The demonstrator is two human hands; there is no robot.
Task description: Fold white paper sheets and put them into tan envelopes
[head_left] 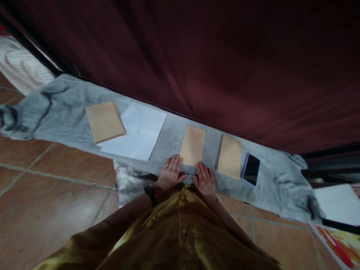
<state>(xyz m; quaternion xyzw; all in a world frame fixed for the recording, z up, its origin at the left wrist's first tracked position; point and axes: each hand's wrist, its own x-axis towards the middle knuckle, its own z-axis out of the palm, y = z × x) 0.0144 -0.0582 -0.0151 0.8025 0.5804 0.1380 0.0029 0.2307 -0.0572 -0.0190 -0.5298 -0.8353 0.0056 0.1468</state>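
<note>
On grey cloth (171,138) lies flat, oblong tan paper (193,145).

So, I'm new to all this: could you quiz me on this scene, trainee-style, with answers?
1. Which has the dark band at its wrist: the left hand or the right hand?
2. True or false: the phone lies to the right of both hands.
3. Fill in the colour: the leftmost tan stack partly covers ____ paper.

Key: 1. left hand; 2. true; 3. white.

Dim, slightly blurry, maroon cloth (225,82) in deep shadow, faint glare on tiled floor (73,210).
</note>
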